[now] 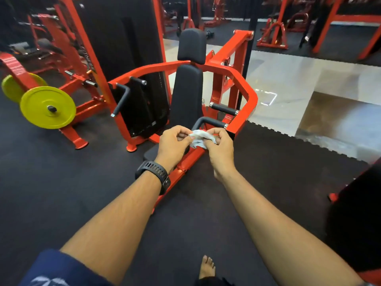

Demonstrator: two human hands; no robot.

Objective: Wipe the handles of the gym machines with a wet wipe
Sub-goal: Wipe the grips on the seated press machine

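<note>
A bare foot (207, 267) stands on the black floor mat (61, 193). Farther out, both arms reach forward, a black watch (153, 174) on the left wrist. The left hand (175, 144) and right hand (219, 147), fingers curled, pinch a crumpled white wipe (201, 139) between them, just in front of the red machine's (243, 87) nearest black handle (208, 121). Behind rises its black back pad (186, 96); a yellow weight plate (47, 107) sits far left.

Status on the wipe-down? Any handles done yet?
Done: no handle shows signs of wiping; can't tell. In hand: left hand and right hand both pinch the crumpled wet wipe, not around any grip. Left, on the red machine: bent right handle, straight right handle, bent left handle, short left handle.
</note>
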